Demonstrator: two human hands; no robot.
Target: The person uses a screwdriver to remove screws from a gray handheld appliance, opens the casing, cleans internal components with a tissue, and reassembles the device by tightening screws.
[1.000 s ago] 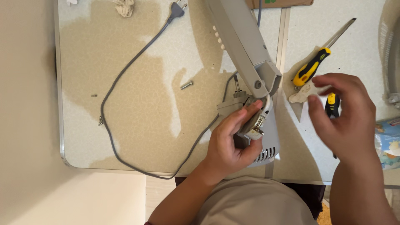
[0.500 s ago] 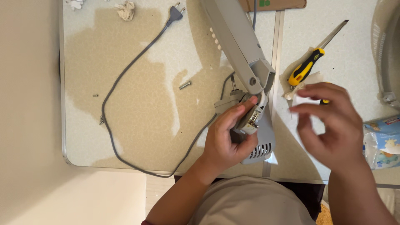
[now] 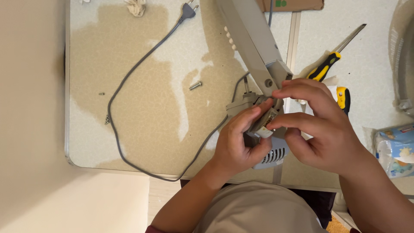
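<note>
- Two hands: left hand (image 3: 241, 140), right hand (image 3: 321, 125)
- One grey appliance (image 3: 252, 51)
- One grey power cord (image 3: 129, 82) with one plug (image 3: 188, 9)
- Two yellow-and-black screwdrivers: (image 3: 324, 69), (image 3: 343, 97)
- One large loose screw (image 3: 195, 85)
- One crumpled rag (image 3: 136, 6)
- One table (image 3: 129, 129)

Grey cord (image 3: 142, 64), yellow-black screwdriver (image 3: 324, 71)

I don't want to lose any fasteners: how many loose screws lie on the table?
3: one screw mid-table, a small screw farther left, another screw beside the grey cord. Hands may hide more.
</note>
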